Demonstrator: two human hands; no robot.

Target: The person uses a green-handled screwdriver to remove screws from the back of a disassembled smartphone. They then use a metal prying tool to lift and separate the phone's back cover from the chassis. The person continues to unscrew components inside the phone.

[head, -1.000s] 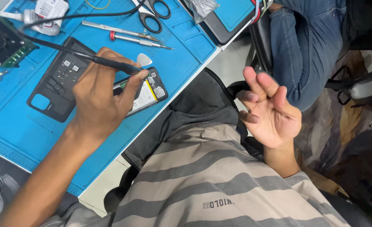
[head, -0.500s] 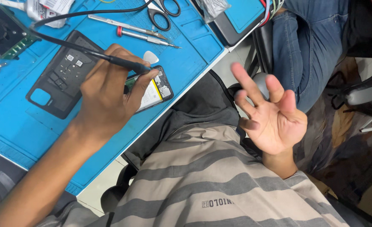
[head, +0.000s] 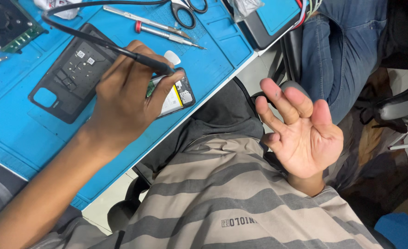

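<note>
Change since earlier: the view has shifted a little, so the blue work mat [head: 213, 60] sits higher and further left in frame; the left hand [head: 125, 92] keeps the same grip on the tool over the phone, and the right hand [head: 301, 133] is still raised off the bench with its fingers spread a touch wider.
Left hand: closed around a black soldering pen [head: 151, 62], thumb and fingers pinching its barrel near the working end.
Right hand: empty and released, palm up, fingers apart, hovering over the lap well apart from the mat.
Soldering pen axis: it runs from upper left to lower right, its black cord [head: 75, 32] trailing up and left; the tip points down and right onto the opened phone [head: 176, 94].
Opened phone: it lies at the mat's near edge, partly under the left hand, long axis slanting from lower left to upper right, with a pale battery and a yellow strip showing.
Back cover: a dark phone back cover [head: 70, 76] lies just left of the hand, inside up, with small white square labels.
Nearby: a white pick [head: 171, 56] just above the phone; a screwdriver [head: 167, 34] and scissors [head: 188, 11] further up.
Other person: a leg in blue jeans [head: 333, 50] at upper right.
</note>
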